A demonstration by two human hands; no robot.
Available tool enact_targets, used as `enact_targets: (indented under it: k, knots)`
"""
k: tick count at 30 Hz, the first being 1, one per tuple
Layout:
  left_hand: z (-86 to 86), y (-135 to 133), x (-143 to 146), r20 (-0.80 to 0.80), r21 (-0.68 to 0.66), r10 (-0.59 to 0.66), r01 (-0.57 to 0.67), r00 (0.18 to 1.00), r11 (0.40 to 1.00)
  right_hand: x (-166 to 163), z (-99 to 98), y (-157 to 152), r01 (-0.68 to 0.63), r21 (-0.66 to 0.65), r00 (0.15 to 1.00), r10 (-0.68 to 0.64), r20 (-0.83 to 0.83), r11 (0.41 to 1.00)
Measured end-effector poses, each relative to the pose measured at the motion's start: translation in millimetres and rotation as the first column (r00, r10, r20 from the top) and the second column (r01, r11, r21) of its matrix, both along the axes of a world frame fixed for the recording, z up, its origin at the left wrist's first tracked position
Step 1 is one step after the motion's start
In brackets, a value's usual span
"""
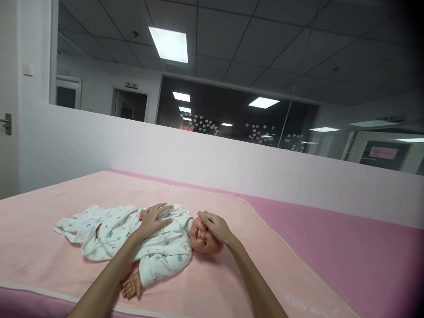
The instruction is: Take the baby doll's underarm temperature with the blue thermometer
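Note:
A baby doll [165, 240] in a white printed outfit lies on its back on a pink pad, its head toward the right. My left hand [155, 221] rests on the doll's chest and belly, fingers spread over the cloth. On the doll's head [207, 244] lies my right hand [214, 225], its fingers stretched along the forehead and the side of the face. One of the doll's hands [132, 286] sticks out of its sleeve close to my left forearm. The outfit's legs stretch flat to the left.
The peach-pink pad [265, 265] covers a bed with a darker pink surface [380, 247] at the right. Behind stands a low white wall [198, 154] under a large window [265, 66]. A door with a handle [8, 123] is at far left.

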State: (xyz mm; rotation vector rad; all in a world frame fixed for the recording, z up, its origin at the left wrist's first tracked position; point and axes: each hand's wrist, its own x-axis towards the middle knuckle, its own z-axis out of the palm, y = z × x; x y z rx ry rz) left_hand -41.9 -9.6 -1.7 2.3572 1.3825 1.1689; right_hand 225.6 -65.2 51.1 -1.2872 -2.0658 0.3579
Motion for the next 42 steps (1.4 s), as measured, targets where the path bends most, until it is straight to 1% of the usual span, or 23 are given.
enact_targets:
  k: [3,5,7,9,10,11,12,14,15,16,17,19,21,23,26,33,38,40,42]
  knots:
    - [1.4,-2,-8,-0.052,-0.087,-0.147,0.142,0.988,0.986,1,1.4,3,0.011,0.027,1.000,-0.011,0.020,1.000]
    - [-0.5,-1,-10,-0.063,-0.103,-0.186,0.178,0.981,0.978,2,3.2,6,0.051,0.067,0.998,-0.054,0.034,0.996]
    - [-3.5,0,-9,-0.035,-0.097,-0.164,0.160,0.986,0.982,-1,4.6,5,0.104,0.195,0.992,-0.115,0.046,0.975]
    - [-6.2,2,-6,0.012,-0.086,-0.122,0.122,0.992,0.989,-12,2.9,-1,0.136,0.380,0.985,-0.165,0.045,0.915]
    - [-7.2,3,-4,0.034,-0.085,-0.107,0.109,0.994,0.990,-20,0.2,-6,0.122,0.455,0.984,-0.166,0.058,0.882]
    - [-7.8,4,-3,0.055,-0.086,-0.097,0.102,0.994,0.991,-31,-3.8,-11,0.076,0.502,0.986,-0.141,0.093,0.861]
    - [-8.0,5,-3,0.077,-0.089,-0.093,0.099,0.993,0.991,-43,-9.0,-16,0.006,0.519,0.984,-0.097,0.148,0.855]
    - [-7.5,7,-3,0.125,-0.101,-0.096,0.109,0.987,0.989,-70,-21.0,-21,-0.165,0.480,0.952,0.012,0.306,0.861]
    - [-7.0,8,-4,0.151,-0.106,-0.100,0.116,0.983,0.988,-82,-26.8,-20,-0.206,0.452,0.932,0.034,0.360,0.868]
    - [-6.6,9,-5,0.175,-0.110,-0.104,0.125,0.979,0.986,-93,-31.8,-17,-0.203,0.428,0.923,0.025,0.385,0.881]
    - [-6.2,10,-5,0.197,-0.113,-0.107,0.131,0.974,0.985,-102,-35.7,-13,-0.162,0.410,0.922,-0.010,0.387,0.898]
    - [-5.9,12,-6,0.233,-0.115,-0.108,0.138,0.966,0.984,-115,-39.9,1,-0.023,0.377,0.930,-0.118,0.348,0.926]
    - [-5.9,12,-6,0.264,-0.115,-0.099,0.134,0.959,0.984,-122,-39.8,15,0.105,0.330,0.924,-0.215,0.316,0.938]
    - [-5.7,12,-5,0.285,-0.124,-0.084,0.123,0.955,0.985,-127,-37.3,25,0.200,0.272,0.907,-0.283,0.311,0.941]
    - [-4.9,10,-3,0.293,-0.135,-0.062,0.106,0.954,0.985,-132,-32.8,35,0.296,0.218,0.882,-0.354,0.312,0.930]
    - [-3.9,8,-1,0.297,-0.109,-0.062,0.098,0.953,0.989,-135,-30.0,43,0.404,0.198,0.852,-0.446,0.276,0.893]
    - [-3.7,-1,2,0.303,-0.036,-0.042,0.056,0.952,0.998,-128,-25.2,34,0.429,0.226,0.844,-0.478,0.244,0.874]
    - [-3.6,-5,4,0.313,0.008,-0.030,0.028,0.949,1.000,-121,-20.5,26,0.426,0.284,0.861,-0.482,0.164,0.859]
    - [-2.5,-9,5,0.343,0.038,-0.046,0.035,0.938,0.999,-112,-15.7,17,0.418,0.375,0.891,-0.454,0.008,0.827]
